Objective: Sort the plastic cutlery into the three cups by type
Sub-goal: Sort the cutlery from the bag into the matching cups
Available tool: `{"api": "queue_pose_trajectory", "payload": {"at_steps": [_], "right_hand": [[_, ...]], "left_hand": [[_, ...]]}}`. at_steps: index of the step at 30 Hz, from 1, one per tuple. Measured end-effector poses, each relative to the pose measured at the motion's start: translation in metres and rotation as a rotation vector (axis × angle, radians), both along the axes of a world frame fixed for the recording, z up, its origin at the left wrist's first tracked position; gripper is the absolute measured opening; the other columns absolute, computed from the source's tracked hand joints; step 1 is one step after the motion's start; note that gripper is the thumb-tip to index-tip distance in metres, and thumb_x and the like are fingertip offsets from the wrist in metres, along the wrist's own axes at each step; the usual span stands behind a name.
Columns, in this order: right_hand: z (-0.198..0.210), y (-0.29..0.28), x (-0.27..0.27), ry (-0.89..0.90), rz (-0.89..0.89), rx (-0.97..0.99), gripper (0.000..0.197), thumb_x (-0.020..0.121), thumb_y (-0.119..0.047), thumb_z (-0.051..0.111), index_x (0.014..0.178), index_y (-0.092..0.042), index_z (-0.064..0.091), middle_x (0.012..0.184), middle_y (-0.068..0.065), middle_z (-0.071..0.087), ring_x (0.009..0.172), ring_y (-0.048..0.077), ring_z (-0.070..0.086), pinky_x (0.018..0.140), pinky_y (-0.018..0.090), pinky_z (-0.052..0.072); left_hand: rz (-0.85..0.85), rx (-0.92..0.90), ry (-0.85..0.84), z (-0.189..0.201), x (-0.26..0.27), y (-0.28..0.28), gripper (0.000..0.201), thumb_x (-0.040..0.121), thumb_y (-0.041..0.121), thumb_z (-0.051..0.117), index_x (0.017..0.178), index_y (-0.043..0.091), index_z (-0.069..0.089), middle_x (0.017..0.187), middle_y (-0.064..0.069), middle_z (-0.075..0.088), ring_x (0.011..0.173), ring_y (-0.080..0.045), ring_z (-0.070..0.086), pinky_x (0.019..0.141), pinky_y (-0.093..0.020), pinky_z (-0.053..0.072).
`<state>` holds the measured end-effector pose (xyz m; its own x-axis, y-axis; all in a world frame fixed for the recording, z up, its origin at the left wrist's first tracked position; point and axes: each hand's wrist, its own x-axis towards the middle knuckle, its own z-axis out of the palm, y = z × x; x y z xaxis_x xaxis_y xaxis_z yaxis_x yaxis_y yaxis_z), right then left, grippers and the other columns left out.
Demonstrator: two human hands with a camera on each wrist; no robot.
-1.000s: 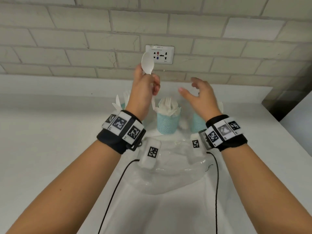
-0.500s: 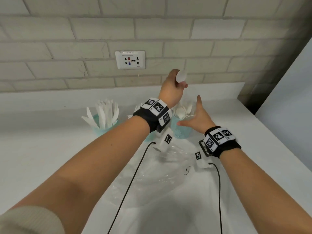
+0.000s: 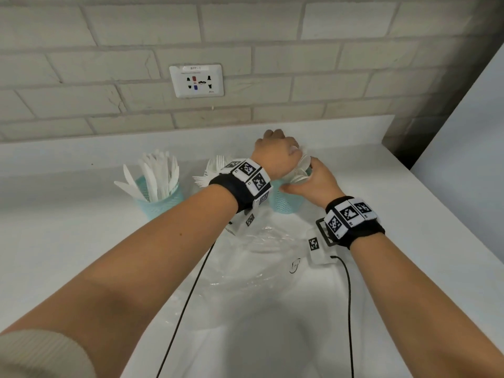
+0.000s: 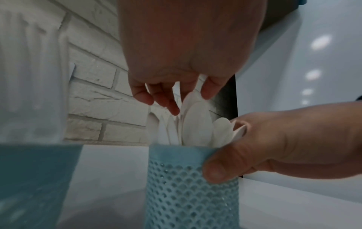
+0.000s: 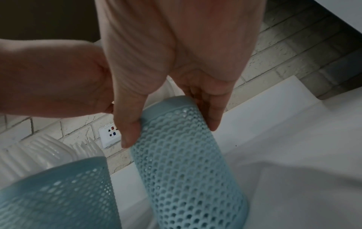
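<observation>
Three teal perforated cups stand in a row by the wall. The left cup (image 3: 161, 200) holds knives. The middle cup (image 5: 58, 193) holds forks (image 3: 215, 165) and is mostly hidden behind my left wrist in the head view. The right cup (image 3: 286, 200) (image 5: 186, 162) holds several spoons (image 4: 221, 130). My left hand (image 3: 275, 151) (image 4: 186, 100) hangs over this cup, fingertips pinching the bowl of a white spoon (image 4: 192, 97) that stands among the others. My right hand (image 3: 311, 181) (image 5: 172, 124) grips the right cup near its rim, thumb on one side and fingers on the other.
A crumpled clear plastic bag (image 3: 259, 257) lies on the white counter (image 3: 81, 241) in front of the cups. A wall socket (image 3: 196, 80) sits in the brick wall behind. The counter ends at a dark corner (image 3: 403, 148) on the right. Black cables trail from both wrists.
My left hand carried the spoon from up by the socket rightward and down into the right cup. My right hand moved from the air onto that cup.
</observation>
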<state>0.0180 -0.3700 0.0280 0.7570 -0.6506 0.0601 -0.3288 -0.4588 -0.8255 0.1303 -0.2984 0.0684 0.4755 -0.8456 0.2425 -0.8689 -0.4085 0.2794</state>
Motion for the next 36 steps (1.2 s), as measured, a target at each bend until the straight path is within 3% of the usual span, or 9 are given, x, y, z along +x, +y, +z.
{"api": "queue_pose_trajectory", "payload": {"at_steps": [7,12,15,18,21,25,28,31,36], "right_hand": [[0.009,0.001,0.000,0.044,0.033,-0.010,0.055,0.061,-0.021,0.087,0.101,-0.022,0.050,0.098,-0.007,0.058,0.092,0.013,0.056,0.076,0.025,0.042],[0.011,0.002,-0.001,0.061,0.037,-0.007,0.060,0.058,-0.022,0.089,0.107,-0.024,0.055,0.106,-0.005,0.061,0.106,0.017,0.060,0.081,0.024,0.043],[0.014,0.000,-0.007,0.103,-0.001,0.085,0.119,0.061,-0.022,0.087,0.149,-0.010,0.008,0.142,0.006,0.043,0.130,0.020,0.044,0.102,0.028,0.035],[0.021,-0.004,-0.016,0.129,-0.011,0.082,0.139,0.058,-0.030,0.088,0.149,-0.014,-0.015,0.154,0.010,0.026,0.140,0.022,0.031,0.113,0.037,0.030],[0.038,0.003,-0.027,0.085,-0.071,-0.128,0.128,0.061,-0.042,0.085,0.150,-0.016,-0.003,0.152,0.012,0.026,0.138,0.025,0.033,0.112,0.041,0.032],[0.063,0.040,-0.042,-0.041,0.044,-0.418,0.068,0.074,-0.038,0.075,0.133,-0.019,0.048,0.126,0.007,0.050,0.115,0.023,0.052,0.099,0.037,0.043],[0.063,0.077,-0.047,0.188,0.376,-0.387,0.059,0.073,-0.039,0.076,0.125,-0.024,0.056,0.117,-0.001,0.055,0.107,0.016,0.056,0.097,0.034,0.046],[0.033,0.101,-0.043,0.645,0.642,-0.438,0.109,0.062,-0.046,0.082,0.148,-0.025,0.019,0.146,0.003,0.035,0.130,0.023,0.041,0.107,0.035,0.037],[-0.010,0.117,-0.032,0.846,0.681,-0.539,0.129,0.061,-0.038,0.085,0.150,-0.026,-0.007,0.148,0.008,0.030,0.125,0.028,0.046,0.100,0.038,0.044]], "left_hand": [[0.019,0.151,-0.130,-0.002,-0.008,0.006,0.040,0.097,0.026,0.035,0.130,0.016,0.056,0.127,-0.017,0.049,0.119,-0.033,0.040,0.096,-0.040,0.034],[0.052,0.012,0.115,0.018,-0.004,0.038,0.049,0.093,0.037,0.051,0.138,0.016,0.046,0.130,-0.018,0.046,0.122,-0.033,0.044,0.104,-0.040,0.037],[0.081,-0.028,0.293,0.027,-0.005,0.084,0.041,0.089,0.037,0.060,0.124,0.015,0.060,0.109,-0.009,0.054,0.105,-0.026,0.057,0.089,-0.026,0.041],[0.122,0.189,0.356,0.021,-0.012,0.150,0.049,0.081,0.045,0.067,0.121,0.018,0.060,0.108,-0.003,0.057,0.094,-0.019,0.056,0.080,-0.024,0.038],[0.153,0.255,0.313,0.009,-0.022,0.209,0.057,0.073,0.050,0.073,0.122,0.025,0.058,0.111,0.002,0.051,0.093,-0.013,0.051,0.083,-0.024,0.040],[0.181,0.041,0.340,0.009,-0.036,0.252,0.047,0.067,0.051,0.073,0.109,0.035,0.059,0.109,0.004,0.055,0.091,-0.010,0.054,0.075,-0.020,0.041],[0.255,0.147,0.338,-0.002,-0.044,0.264,0.074,0.063,0.055,0.078,0.127,0.030,0.051,0.126,0.001,0.049,0.107,-0.013,0.050,0.087,-0.024,0.041],[0.293,0.560,0.377,-0.029,-0.050,0.265,0.128,0.054,0.067,0.078,0.151,0.027,0.004,0.151,-0.003,0.024,0.135,-0.022,0.031,0.108,-0.039,0.035],[0.308,0.706,0.344,-0.061,-0.055,0.255,0.139,0.057,0.060,0.081,0.150,0.023,-0.016,0.148,-0.010,0.029,0.131,-0.027,0.039,0.104,-0.041,0.040]]}}
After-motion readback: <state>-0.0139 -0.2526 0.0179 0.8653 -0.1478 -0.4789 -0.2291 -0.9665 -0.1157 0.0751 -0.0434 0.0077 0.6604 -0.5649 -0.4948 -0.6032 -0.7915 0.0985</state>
